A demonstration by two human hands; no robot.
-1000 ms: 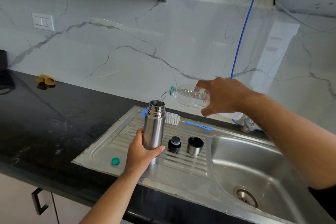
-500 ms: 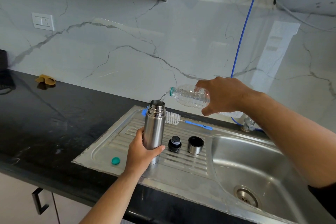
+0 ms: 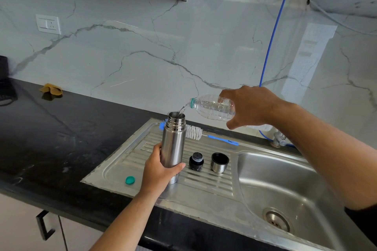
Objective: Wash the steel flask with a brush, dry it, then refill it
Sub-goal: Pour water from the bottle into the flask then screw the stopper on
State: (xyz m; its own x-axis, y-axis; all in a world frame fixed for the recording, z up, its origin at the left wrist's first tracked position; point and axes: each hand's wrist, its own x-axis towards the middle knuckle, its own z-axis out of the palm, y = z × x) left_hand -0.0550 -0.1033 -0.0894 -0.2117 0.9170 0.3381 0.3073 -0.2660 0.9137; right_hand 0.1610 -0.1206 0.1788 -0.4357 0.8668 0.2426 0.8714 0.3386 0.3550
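The steel flask (image 3: 173, 144) stood upright on the ribbed draining board (image 3: 204, 193) of the sink, set into the dark bench (image 3: 61, 138) near its front edge. The left hand (image 3: 159, 171) had its grip clamped round the lower body of the flask, thumb on the near side and fingers wrapped behind, probably to keep the narrow flask from tipping while water fell into it. The right hand (image 3: 251, 106) had its grip closed round the base end of a clear plastic bottle (image 3: 213, 107), held almost level with the neck tilted slightly down just above the open mouth of the flask, so that a thin stream ran in without splashing over the rim. This looked like the refilling step, late in the task. The stopper (image 3: 196, 161) and the steel cup lid (image 3: 219, 162) stood side by side just right of the flask, within easy reach for closing it. The brush (image 3: 195, 132) lay behind the flask along the back edge of the draining board, out of the way. The green bottle cap (image 3: 130, 180) lay near the front left corner of the draining board. How full the flask was could not be told.
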